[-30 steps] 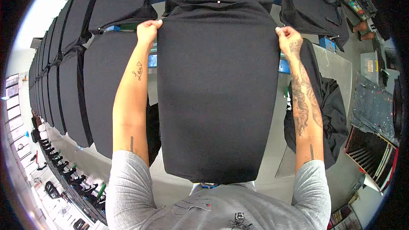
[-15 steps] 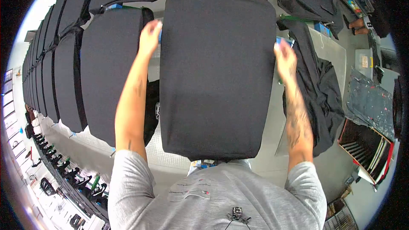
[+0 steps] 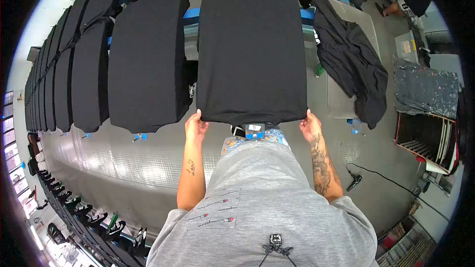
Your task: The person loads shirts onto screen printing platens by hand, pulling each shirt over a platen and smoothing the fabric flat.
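A black T-shirt (image 3: 252, 54) is stretched flat over a board directly in front of me, its near hem hanging by my waist. My left hand (image 3: 196, 127) is closed at the shirt's near left corner, thumb and fingers pinching the edge. At the near right corner, my right hand (image 3: 310, 127) pinches the hem in the same way. The board under the cloth is hidden, apart from a small tag (image 3: 255, 127) showing below the hem.
More cloth-covered boards (image 3: 146, 59) line up to the left. On the right, a black garment (image 3: 354, 54) lies loosely over a pale board (image 3: 341, 104). A cable (image 3: 386, 178) runs across the floor. Beyond it stand a rack of frames (image 3: 425, 141) and, farther back, another person (image 3: 415, 0).
Both hands have come from the shirt's far sides down to its near corners. My view has shifted, and the shirt's near edge appears higher in the picture.
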Available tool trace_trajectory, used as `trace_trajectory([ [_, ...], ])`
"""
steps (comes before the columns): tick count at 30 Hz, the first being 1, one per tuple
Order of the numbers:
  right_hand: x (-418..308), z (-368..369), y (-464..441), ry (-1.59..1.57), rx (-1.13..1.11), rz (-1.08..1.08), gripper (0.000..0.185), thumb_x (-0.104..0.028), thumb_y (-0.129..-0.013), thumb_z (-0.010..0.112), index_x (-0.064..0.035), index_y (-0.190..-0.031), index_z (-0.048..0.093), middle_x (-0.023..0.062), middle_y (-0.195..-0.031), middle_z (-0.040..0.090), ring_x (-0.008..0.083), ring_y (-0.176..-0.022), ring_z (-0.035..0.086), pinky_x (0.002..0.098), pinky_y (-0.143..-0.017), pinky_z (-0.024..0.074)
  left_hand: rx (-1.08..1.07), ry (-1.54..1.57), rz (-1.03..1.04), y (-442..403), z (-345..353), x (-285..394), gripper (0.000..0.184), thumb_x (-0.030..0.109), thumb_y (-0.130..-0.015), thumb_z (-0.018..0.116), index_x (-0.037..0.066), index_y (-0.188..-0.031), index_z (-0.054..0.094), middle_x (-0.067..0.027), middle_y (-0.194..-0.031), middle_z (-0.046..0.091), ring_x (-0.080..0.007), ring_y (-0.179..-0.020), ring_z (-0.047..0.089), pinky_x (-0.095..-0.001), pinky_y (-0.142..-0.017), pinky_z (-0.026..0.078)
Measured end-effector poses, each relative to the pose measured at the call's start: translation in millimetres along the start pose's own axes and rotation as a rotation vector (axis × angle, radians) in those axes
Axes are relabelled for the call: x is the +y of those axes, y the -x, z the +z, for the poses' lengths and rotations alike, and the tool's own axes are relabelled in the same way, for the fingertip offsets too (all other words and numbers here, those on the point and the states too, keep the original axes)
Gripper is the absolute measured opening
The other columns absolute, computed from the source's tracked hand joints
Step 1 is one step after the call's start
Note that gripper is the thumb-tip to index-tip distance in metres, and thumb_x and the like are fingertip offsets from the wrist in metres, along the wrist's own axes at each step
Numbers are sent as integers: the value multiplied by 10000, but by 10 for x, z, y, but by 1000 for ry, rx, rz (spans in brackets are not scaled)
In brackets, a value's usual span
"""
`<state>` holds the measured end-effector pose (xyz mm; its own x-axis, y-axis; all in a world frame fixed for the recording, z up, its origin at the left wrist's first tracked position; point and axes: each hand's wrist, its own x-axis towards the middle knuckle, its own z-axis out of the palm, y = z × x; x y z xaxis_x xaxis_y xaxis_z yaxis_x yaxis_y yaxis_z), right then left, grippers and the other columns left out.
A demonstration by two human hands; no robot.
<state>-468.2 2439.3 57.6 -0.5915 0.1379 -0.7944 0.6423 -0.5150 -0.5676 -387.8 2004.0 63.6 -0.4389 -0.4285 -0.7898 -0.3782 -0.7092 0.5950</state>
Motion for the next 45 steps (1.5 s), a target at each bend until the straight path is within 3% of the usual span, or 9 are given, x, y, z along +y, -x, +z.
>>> trace_trajectory([
  [5, 150, -100, -108, -30, 111, -278, 153, -191, -903, 662, -93, -828, 572, -25, -655, 529, 87, -572, 506, 200, -513, 422, 179, -2, 181, 70, -29, 80, 185, 166, -819, 757, 87, -787, 593, 16, -661, 562, -93, -567, 523, -225, -517, 459],
  [9, 114, 30, -176, -263, -31, 73, 223, -298, -893, 658, -85, -909, 594, 29, -777, 551, 151, -735, 539, 325, -687, 475, -60, 65, -44, -252, -229, 27, 220, 239, -847, 729, 87, -923, 589, -12, -838, 616, -137, -776, 576, -329, -675, 488],
  [10, 65, 74, -182, -294, -130, 131, 337, -378, -908, 601, -73, -1048, 616, 73, -975, 620, 214, -920, 578, 391, -849, 467, -151, 78, -149, -353, -231, 42, 336, 386, -898, 639, 89, -1048, 592, -46, -963, 631, -202, -938, 567, -416, -825, 459],
  [13, -81, 317, -288, -428, -129, 262, 440, -408, -938, 532, -44, -1178, 594, 101, -1198, 618, 263, -1083, 579, 432, -968, 440, -259, 273, -556, -15, 126, 334, 422, 456, -918, 573, 92, -1131, 595, -91, -1067, 624, -250, -1027, 537, -415, -901, 424],
  [16, 41, 10, -1147, -404, -225, 251, 461, -372, -957, 516, -10, -1239, 560, 129, -1353, 529, 284, -1225, 512, 468, -1066, 366, -270, 214, -404, -497, 185, 325, 528, 471, -924, 544, 62, -1258, 544, -137, -1330, 529, -287, -1226, 487, -474, -1049, 347],
  [27, -110, -160, -960, -647, 151, -260, 426, -280, -992, 489, 6, -1308, 484, 143, -1342, 523, 295, -1239, 494, 455, -1085, 375, 17, 305, 52, -819, -91, 91, 547, 412, -950, 540, 24, -1331, 478, -117, -1396, 477, -277, -1253, 466, -445, -1087, 330],
  [33, 39, -526, -1396, -588, 79, -237, 438, -234, -1001, 464, 21, -1357, 442, 158, -1412, 443, 281, -1282, 437, 426, -1091, 366, 72, 419, 135, -839, -74, 58, 517, 357, -964, 537, -8, -1324, 471, -149, -1361, 498, -309, -1228, 487, -490, -1055, 374],
  [39, -147, -318, -1033, -463, 138, -121, 502, -359, -923, 605, -24, -1289, 529, 133, -1311, 555, 267, -1192, 537, 409, -1037, 432, 278, 681, 146, -780, 10, 115, 476, 231, -951, 574, -56, -1314, 460, -176, -1337, 514, -324, -1182, 530, -489, -1010, 428],
  [45, -202, -225, -923, -228, 195, -67, 431, -404, -924, 596, -76, -1204, 581, 90, -1063, 601, 194, -888, 567, 335, -753, 471, 292, 671, 184, -966, -87, -12, 362, 196, -924, 614, -5, -1218, 552, -143, -1232, 582, -287, -1042, 598, -434, -855, 503],
])
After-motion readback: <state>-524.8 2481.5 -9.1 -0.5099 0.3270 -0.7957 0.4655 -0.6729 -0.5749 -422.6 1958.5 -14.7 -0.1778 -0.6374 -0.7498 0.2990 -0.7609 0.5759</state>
